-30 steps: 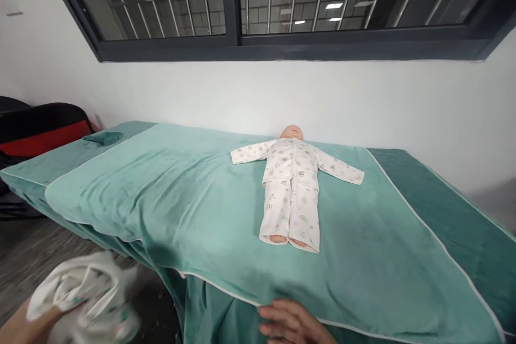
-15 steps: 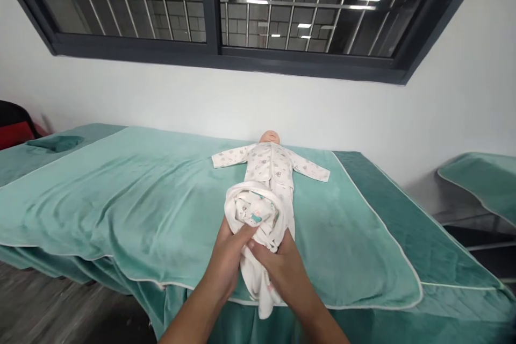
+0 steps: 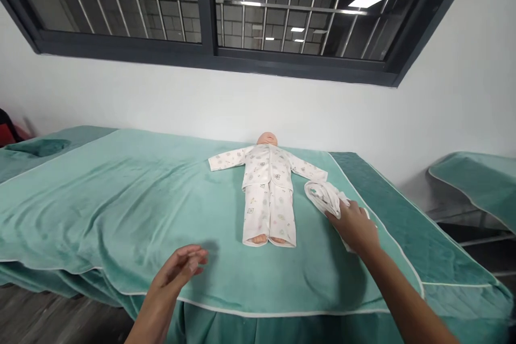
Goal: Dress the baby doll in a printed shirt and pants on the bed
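A baby doll [image 3: 268, 188] in white printed pyjamas lies on its back on a teal blanket [image 3: 141, 209], arms spread, head toward the wall. To the doll's right lies a bundle of white printed cloth [image 3: 322, 196]. My right hand [image 3: 355, 224] rests on that bundle, fingers curled over it. My left hand [image 3: 179, 267] hovers above the blanket's near edge, left of the doll's feet, holding nothing, fingers loosely apart.
The blanket covers a darker teal bed [image 3: 403, 209] against a white wall under a barred window [image 3: 209, 5]. A second teal-covered bed [image 3: 479, 180] stands at the right. A small teal cloth [image 3: 38, 147] lies at the far left.
Both hands held the white bundle over the doll's legs half a second ago. My right hand has carried it to the doll's right onto the blanket; my left hand has let go and drawn back left.
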The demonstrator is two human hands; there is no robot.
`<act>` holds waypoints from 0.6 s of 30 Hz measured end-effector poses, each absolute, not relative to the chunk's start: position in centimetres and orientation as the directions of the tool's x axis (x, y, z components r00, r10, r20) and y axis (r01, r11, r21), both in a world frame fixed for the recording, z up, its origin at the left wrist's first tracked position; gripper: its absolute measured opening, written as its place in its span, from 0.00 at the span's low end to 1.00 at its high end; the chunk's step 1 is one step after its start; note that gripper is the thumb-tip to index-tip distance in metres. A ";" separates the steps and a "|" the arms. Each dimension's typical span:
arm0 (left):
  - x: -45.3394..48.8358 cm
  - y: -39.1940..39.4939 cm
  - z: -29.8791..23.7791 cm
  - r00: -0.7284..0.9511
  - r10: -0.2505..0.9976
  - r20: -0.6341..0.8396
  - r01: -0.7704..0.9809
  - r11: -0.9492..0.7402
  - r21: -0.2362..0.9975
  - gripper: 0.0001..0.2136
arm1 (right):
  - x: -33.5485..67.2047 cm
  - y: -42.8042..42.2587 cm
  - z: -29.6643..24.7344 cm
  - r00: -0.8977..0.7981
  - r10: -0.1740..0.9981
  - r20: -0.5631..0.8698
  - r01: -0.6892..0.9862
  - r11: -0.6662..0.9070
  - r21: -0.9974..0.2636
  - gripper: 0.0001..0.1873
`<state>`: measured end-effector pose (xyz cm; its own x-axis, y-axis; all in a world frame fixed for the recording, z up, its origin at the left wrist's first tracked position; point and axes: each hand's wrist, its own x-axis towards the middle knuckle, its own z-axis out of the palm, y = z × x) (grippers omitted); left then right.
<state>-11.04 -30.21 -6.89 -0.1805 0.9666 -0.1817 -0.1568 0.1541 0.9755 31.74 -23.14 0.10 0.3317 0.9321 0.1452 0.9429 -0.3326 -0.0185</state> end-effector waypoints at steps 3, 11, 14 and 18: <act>-11.3 -29.7 -7.1 -0.097 0.976 -0.194 -0.094 0.185 0.978 0.22 | 32.0 -23.9 -0.6 0.264 0.960 0.097 0.962 -0.269 0.040 0.31; -8.6 -22.5 -4.6 -0.144 0.989 -0.033 -0.097 0.019 0.995 0.17 | 27.6 -24.5 2.4 0.068 0.929 0.363 0.991 -0.023 -0.129 0.20; -4.3 -16.8 -2.4 -0.063 0.995 0.083 -0.062 -0.087 0.994 0.14 | 24.1 -19.4 0.9 -0.057 0.900 0.433 0.892 0.241 -0.382 0.16; 2.0 -7.7 0.2 -0.030 0.968 0.248 0.105 -0.244 0.964 0.12 | 21.3 -9.7 0.2 0.088 0.820 0.566 0.714 0.344 -0.610 0.15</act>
<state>1.96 -7.70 0.16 -0.0296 0.9683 0.2481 0.1054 -0.2438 0.9641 21.30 -9.71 0.17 0.0883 0.8198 0.5658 0.7138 0.3441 -0.6100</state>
